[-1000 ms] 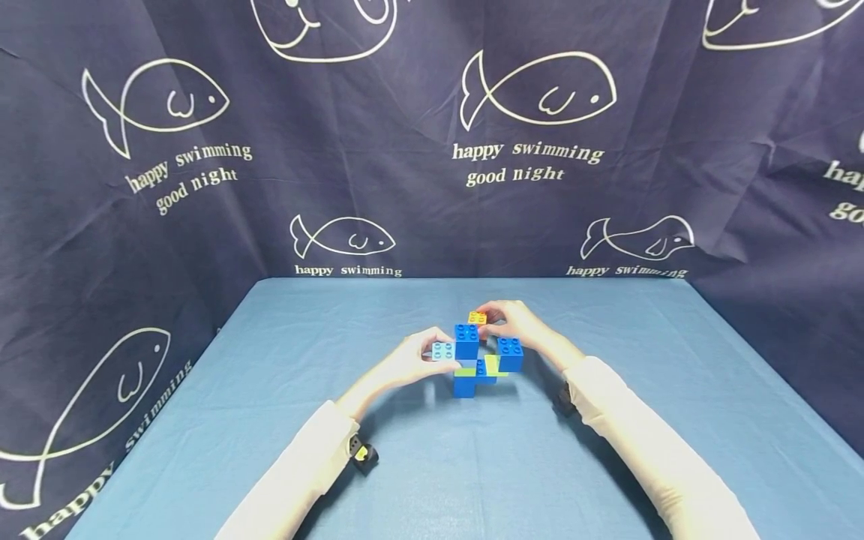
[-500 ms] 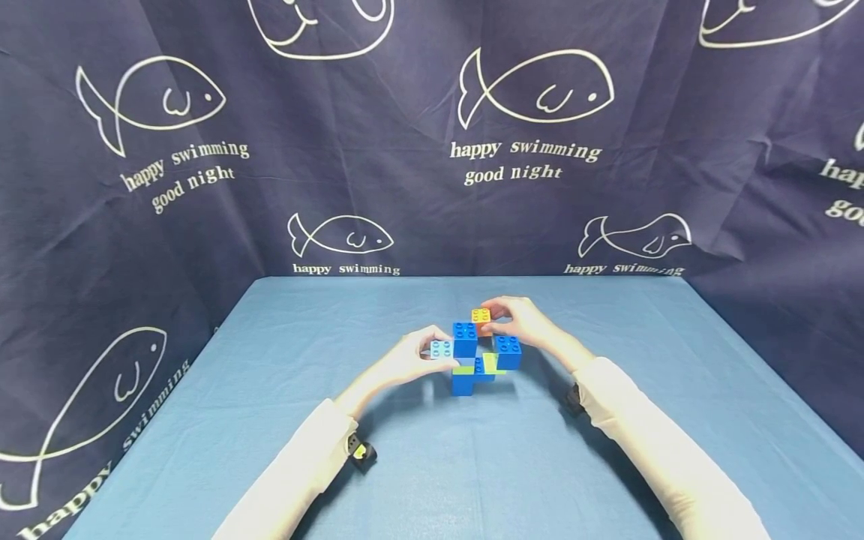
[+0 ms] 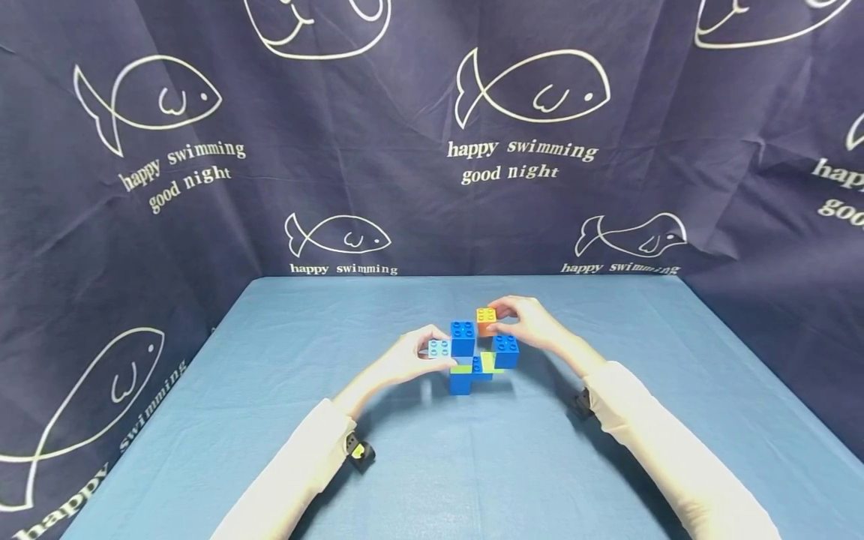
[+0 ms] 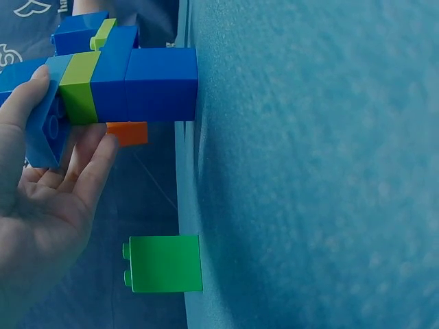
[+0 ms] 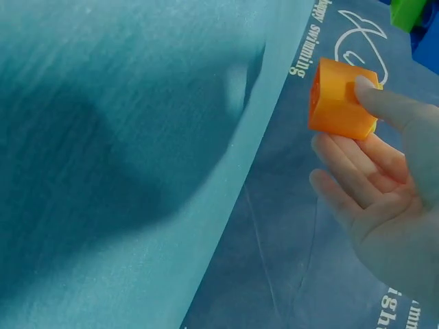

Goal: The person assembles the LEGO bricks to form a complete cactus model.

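My left hand grips a built-up block model by its light blue brick, thumb on the near side in the left wrist view. The model stacks a tall blue brick, a lime green brick and lower blue bricks. A side arm carries another blue brick. Just behind the model, my right hand pinches an orange brick between thumb and fingers. That brick is off the table and apart from the model in the right wrist view.
A green brick rests on the blue-covered table, seen only in the left wrist view. Dark blue curtain with fish drawings hangs behind and along both sides of the table.
My right hand has shifted a little to the right with the orange brick, widening the gap to the tall blue brick. My left hand and the model stay nearly in place.
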Demonstrator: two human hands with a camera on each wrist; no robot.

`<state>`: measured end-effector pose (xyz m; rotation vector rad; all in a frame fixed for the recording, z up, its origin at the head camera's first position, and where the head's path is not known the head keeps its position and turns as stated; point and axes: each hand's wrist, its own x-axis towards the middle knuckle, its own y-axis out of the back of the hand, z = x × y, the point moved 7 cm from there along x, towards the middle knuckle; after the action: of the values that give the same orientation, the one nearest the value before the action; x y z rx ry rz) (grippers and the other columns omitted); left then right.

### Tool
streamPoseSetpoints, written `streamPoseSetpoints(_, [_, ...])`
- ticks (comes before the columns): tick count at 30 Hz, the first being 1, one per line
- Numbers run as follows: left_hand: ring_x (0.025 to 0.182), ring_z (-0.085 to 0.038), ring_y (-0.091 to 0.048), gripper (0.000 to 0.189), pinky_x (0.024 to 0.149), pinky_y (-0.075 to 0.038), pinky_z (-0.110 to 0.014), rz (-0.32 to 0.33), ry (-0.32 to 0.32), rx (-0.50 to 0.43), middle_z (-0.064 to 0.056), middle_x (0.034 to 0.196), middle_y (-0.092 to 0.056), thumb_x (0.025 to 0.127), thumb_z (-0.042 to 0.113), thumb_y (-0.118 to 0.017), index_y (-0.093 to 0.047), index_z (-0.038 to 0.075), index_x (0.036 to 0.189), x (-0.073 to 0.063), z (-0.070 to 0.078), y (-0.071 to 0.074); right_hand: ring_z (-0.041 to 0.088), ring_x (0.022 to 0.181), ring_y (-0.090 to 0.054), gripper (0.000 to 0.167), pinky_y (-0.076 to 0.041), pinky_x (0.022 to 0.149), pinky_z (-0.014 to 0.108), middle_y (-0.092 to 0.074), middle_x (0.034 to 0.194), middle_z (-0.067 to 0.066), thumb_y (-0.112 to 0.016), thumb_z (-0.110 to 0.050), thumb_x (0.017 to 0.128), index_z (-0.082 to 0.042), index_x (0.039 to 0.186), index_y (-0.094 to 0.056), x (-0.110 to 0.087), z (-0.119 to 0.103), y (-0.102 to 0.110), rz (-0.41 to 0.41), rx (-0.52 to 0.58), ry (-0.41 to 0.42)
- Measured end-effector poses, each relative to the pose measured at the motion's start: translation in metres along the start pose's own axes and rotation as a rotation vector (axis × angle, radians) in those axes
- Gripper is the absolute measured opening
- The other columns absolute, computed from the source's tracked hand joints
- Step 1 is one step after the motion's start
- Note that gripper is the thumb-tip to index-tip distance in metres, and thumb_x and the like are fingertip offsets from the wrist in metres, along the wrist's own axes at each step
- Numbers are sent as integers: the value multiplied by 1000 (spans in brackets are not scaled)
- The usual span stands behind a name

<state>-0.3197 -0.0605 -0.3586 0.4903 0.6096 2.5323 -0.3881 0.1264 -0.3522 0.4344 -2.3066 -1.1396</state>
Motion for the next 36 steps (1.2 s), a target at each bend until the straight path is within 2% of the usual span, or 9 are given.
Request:
streamPoseSetpoints(10, [76,-6,-53,31,68,-47,-21,0,11,18,-6,87,-62,82,12,-73,-59,3,108,-1,0,1,27,92,-65,38,-50,88,44,-68,102,14,-75,-17,79,0,111,-63,-6,-11,9,48,-11,53])
streamPoseSetpoints(25, [76,-9,-53,32,68,-47,-21,1,19,25,-6,87,-62,81,12,-73,-59,4,108,-1,-2,0,24,99,-63,42,-48,92,45,-68,107,10,-74,-23,81,-5,117,-62,-11,-31,27,70,15,31])
streamPoseSetpoints(29, [76,-11,-54,32,68,-48,-21,9,25,14,-5,87,-62,80,14,-74,-59,8,108,6,-22,-2,25,100,-63,43,-48,92,46,-67,107,9,-73,-24,82,-5,118,-61,-13,-38,31,73,17,25])
streamPoseSetpoints(32, [77,-12,-54,33,69,-48,-22,10,29,17,-6,88,-62,80,14,-74,-59,8,109,9,-29,-4,25,101,-63,43,-47,93,46,-67,108,9,-73,-24,82,-6,119,-61,-15,-41,34,72,15,22])
streamPoseSetpoints(36, [75,-10,-54,32,68,-48,-20,2,19,23,-7,86,-62,81,12,-73,-59,4,108,3,-11,-2,26,100,-63,43,-47,93,47,-68,107,10,-73,-23,82,-5,119,-61,-17,-45,39,89,18,44])
